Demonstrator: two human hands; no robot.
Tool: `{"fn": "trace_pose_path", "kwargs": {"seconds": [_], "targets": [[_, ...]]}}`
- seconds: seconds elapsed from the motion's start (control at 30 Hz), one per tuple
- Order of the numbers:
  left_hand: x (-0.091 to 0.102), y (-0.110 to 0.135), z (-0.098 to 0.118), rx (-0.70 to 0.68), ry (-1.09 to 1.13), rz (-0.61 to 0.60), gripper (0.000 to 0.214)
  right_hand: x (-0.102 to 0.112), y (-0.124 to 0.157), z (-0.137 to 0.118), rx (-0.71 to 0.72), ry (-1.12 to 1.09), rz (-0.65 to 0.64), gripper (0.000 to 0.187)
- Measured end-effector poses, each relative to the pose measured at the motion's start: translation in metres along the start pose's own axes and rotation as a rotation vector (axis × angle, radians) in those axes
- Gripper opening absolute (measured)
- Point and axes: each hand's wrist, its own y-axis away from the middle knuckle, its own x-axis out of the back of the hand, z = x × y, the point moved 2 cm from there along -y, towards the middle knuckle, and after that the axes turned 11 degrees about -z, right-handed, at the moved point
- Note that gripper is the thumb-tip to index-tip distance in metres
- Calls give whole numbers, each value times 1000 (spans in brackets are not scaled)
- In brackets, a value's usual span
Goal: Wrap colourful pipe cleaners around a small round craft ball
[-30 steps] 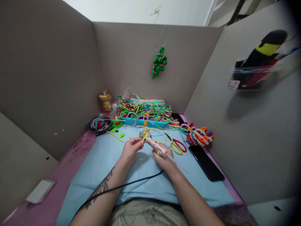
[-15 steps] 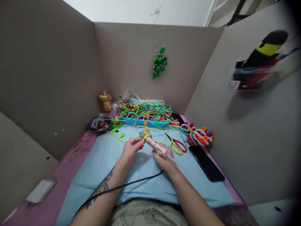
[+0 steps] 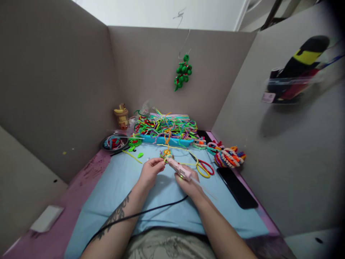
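Observation:
My right hand (image 3: 190,180) is wrapped round a pale pink glue gun (image 3: 179,169), with a clear glue stick (image 3: 203,187) poking out of its rear. The gun's nozzle meets a small round piece of multicoloured pipe cleaners (image 3: 166,154), orange and yellow-green in the middle. At that piece's near left edge, my left hand (image 3: 153,171) pinches with thumb and forefinger; a bit of yellow-green pipe cleaner shows at the fingertips. The nozzle covers part of the piece, so the exact point of contact is unclear. A twisted orange strand (image 3: 167,136) rises behind it.
Behind lies a blue tray (image 3: 151,139) heaped with pipe cleaners. Scissors (image 3: 204,168), a phone (image 3: 235,187) and finished pipe-cleaner figures (image 3: 229,156) are on the right. A dark dish (image 3: 125,144) stands at left. The black cord (image 3: 142,212) crosses my left forearm. Grey panels (image 3: 59,90) enclose the table.

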Motion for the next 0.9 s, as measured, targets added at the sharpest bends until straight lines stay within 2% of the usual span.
{"fn": "trace_pose_path", "kwargs": {"seconds": [0.33,0.9], "targets": [[-1,1,1,-2,11,0,28,5,-1,-9,-29,-3,15,15],[0,-1,-1,-11,-9,-25,28,0,0,2,29,9,-10,18]]}}
